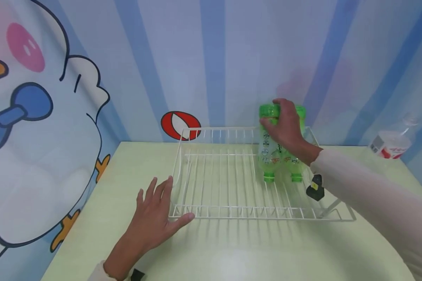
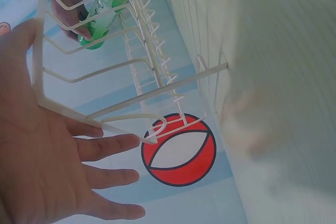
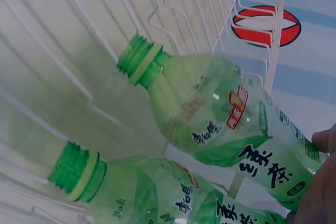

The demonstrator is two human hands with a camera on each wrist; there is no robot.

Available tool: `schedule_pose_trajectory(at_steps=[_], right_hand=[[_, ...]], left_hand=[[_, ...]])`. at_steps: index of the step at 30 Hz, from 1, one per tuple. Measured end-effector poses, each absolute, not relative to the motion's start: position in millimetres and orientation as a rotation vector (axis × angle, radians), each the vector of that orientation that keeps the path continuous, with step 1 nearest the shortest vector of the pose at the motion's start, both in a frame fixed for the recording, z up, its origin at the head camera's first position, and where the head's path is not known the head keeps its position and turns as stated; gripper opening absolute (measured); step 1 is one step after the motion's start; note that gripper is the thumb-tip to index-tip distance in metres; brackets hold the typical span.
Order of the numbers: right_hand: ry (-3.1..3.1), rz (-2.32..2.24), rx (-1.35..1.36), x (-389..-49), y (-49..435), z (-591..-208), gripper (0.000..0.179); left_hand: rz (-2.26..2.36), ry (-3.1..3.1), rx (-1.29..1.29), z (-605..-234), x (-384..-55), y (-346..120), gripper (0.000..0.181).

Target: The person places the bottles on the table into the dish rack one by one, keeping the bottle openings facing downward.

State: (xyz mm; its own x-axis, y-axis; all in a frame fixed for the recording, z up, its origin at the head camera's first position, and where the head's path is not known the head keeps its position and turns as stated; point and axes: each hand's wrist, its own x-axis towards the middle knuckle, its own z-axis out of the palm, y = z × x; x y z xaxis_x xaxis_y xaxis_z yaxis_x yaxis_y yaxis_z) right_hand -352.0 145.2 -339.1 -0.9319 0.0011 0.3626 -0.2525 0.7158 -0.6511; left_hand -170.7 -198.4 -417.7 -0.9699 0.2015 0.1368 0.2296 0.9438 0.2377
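Two transparent green tea bottles stand cap-less and neck-down in a white wire dish rack (image 1: 246, 218). My right hand (image 1: 288, 128) grips the left green tea bottle (image 1: 266, 148) near its upturned base, thumb on one side and fingers over the other. The second green tea bottle (image 1: 295, 166) is right beside it, partly hidden behind the hand. In the right wrist view, the open threaded neck (image 3: 139, 59) of the gripped bottle points down toward the wires. My left hand (image 1: 151, 222) is at the rack's front left corner, fingers spread and straight, thumb over the front rail.
The rack sits on a pale table (image 1: 211, 249) against a blue striped wall (image 1: 246, 58). A clear bottle with a white and red label (image 1: 395, 144) stands at the table's back right. A red ball picture (image 1: 168, 125) is on the wall behind the rack.
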Motion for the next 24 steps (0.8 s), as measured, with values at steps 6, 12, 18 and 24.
schedule_pose_trajectory(at_steps=[6,12,18,24], right_hand=[[-2.616,0.969,0.247,-363.2,144.7,-343.4,0.062],[-2.638,0.935,0.314,-371.2,145.4,-347.0,0.062],[-2.644,0.904,0.340,-374.1,145.6,-350.4,0.063],[-2.611,0.874,0.371,-371.9,144.4,-351.3,0.066]], left_hand=[[-0.419,-2.994,-0.326,-418.0,-172.4,-197.9,0.110],[-0.409,-2.993,-0.327,-418.4,-173.0,-196.3,0.110],[-0.408,-2.995,-0.325,-419.4,-173.5,-194.8,0.111],[-0.400,-2.986,-0.325,-419.8,-170.7,-197.0,0.110]])
